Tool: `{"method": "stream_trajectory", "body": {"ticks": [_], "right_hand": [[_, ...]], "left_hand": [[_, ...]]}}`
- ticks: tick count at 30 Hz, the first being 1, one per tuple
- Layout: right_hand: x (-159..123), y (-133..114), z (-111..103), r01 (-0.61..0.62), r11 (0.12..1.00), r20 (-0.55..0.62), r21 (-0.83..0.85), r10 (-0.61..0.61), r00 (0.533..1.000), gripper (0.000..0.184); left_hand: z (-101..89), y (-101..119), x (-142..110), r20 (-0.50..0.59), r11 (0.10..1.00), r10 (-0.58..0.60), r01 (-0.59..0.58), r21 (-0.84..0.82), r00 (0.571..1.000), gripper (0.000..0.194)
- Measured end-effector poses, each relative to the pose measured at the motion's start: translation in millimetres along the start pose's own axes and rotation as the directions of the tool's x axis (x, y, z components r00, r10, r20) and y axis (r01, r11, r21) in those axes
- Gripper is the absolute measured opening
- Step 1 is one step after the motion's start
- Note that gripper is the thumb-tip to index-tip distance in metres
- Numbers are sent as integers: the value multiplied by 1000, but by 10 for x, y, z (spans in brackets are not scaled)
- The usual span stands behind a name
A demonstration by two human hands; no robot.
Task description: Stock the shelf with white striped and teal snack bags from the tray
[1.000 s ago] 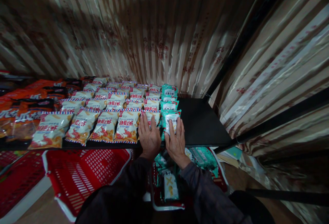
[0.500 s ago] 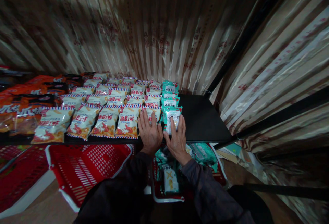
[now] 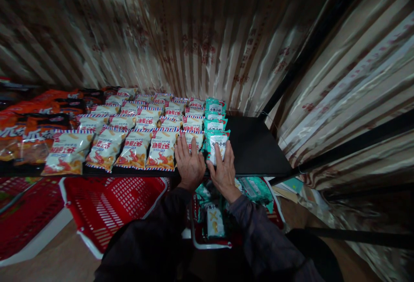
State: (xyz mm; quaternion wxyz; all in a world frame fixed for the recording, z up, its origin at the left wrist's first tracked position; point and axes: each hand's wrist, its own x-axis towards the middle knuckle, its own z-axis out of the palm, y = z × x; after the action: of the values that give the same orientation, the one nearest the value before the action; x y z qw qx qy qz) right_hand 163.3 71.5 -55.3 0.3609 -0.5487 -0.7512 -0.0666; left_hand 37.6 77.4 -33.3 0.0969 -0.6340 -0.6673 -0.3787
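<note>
My left hand (image 3: 190, 163) lies with fingers stretched over the front white snack bag (image 3: 198, 138) of its column, partly covering it. Beside it, my right hand (image 3: 224, 167) rests with spread fingers on the front green-and-white snack bag (image 3: 217, 140). More green bags (image 3: 215, 108) stand behind that one in a single column. To the left, rows of white bags with red lettering (image 3: 163, 149) lean on the black shelf (image 3: 258, 146). Below my wrists, a red basket with a white rim (image 3: 211, 245) holds several green snack bags (image 3: 255, 191).
Orange-and-black snack bags (image 3: 42, 133) fill the shelf's left part. An empty-looking red basket (image 3: 113, 213) sits below the shelf, with another red basket (image 3: 29, 217) farther left. Black frame bars (image 3: 349, 144) and a patterned curtain (image 3: 207, 36) border the shelf.
The view has shifted slightly, so the shelf sits a little higher in the picture. Both hands stay on the same two front bags, with almost no movement.
</note>
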Motion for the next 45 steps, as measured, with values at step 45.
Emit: {"method": "stream_trajectory", "body": {"ticks": [45], "right_hand": [[-854, 822, -821, -9, 1000, 292, 4, 7, 956, 27]], "left_hand": [[245, 635, -932, 466, 730, 637, -288, -619, 614, 38]]}}
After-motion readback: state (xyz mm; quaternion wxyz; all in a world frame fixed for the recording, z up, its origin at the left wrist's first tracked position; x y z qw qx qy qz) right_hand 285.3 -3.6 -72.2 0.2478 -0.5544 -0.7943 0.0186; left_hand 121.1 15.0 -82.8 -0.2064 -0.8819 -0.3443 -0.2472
